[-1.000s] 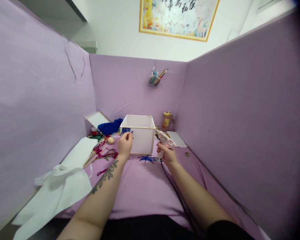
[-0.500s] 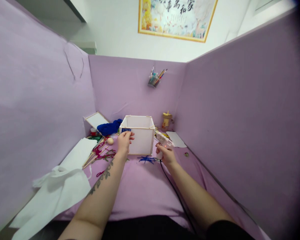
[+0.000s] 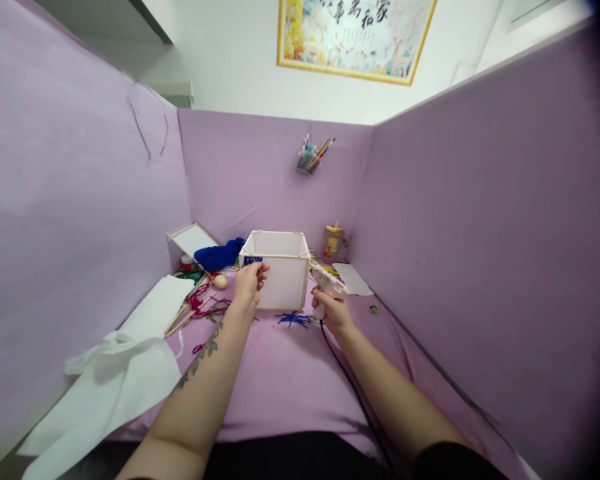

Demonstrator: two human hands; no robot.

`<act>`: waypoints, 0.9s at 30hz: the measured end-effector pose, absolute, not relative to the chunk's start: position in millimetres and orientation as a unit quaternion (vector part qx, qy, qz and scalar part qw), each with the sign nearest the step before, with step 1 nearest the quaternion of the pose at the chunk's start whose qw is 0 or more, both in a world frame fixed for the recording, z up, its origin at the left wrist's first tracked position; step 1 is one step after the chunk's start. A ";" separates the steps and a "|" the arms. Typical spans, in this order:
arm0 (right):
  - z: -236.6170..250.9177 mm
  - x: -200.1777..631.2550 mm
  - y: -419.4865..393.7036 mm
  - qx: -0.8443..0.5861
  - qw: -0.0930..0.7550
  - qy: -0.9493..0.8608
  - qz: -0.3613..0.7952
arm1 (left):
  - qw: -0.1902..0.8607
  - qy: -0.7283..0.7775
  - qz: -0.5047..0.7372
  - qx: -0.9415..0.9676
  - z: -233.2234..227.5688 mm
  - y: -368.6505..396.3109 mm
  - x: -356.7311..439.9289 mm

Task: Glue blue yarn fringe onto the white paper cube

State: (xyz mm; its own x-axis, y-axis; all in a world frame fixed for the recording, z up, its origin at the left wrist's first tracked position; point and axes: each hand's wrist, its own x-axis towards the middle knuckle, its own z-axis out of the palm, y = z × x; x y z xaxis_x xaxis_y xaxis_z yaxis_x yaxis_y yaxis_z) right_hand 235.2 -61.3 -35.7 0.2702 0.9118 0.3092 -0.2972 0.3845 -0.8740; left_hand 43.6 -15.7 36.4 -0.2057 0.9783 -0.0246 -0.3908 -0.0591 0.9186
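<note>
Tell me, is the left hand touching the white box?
Touching. The head view shows the left hand with fingertips pressed on the blue fringe at the white box's top corner.

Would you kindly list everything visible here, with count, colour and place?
Box frame: one, white, table centre.
Blue fringe: one, on the box's left top edge.
Glue gun: one, white, right of the box.
Blue scraps: one cluster, before the box.
Blue yarn: one heap, behind left.
White paper: sheets, left.
Pen cup: one, back wall.
Left hand: pinching the fringe.
Right hand: gripping the glue gun.
</note>
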 end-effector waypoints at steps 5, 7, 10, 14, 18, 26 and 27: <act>-37.9 236.6 -60.9 -0.367 0.706 -0.434 0.422 | 0.580 0.417 0.637 0.290 44.6 -18.3 43.4; -38.9 237.4 -60.6 -0.366 0.705 -0.436 0.423 | 0.605 0.400 0.634 0.268 47.4 -19.5 43.0; -39.7 237.6 -60.3 -0.366 0.704 -0.438 0.422 | 0.635 0.382 0.624 0.248 50.2 -21.1 42.1; -39.6 237.0 -59.7 -0.370 0.703 -0.443 0.415 | 0.649 0.377 0.608 0.260 51.0 -21.5 41.7; -41.4 237.9 -59.0 -0.369 0.702 -0.449 0.412 | 0.661 0.371 0.601 0.255 50.1 -20.5 41.1; -23.6 225.3 -73.3 -0.399 0.661 -0.556 0.309 | 0.620 0.409 0.609 0.277 47.3 -25.9 39.3; -17.6 221.2 -73.7 -0.400 0.658 -0.573 0.281 | 0.608 0.414 0.613 0.289 46.3 -26.9 39.4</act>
State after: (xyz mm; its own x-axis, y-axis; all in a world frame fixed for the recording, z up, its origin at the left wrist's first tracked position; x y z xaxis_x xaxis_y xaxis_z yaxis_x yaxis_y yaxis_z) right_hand 221.2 -73.7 -17.6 0.1858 0.8282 0.5287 0.0882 0.5218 -0.8485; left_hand 39.4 -26.9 46.3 -0.0937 0.9843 -0.1494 -0.5060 0.0821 0.8586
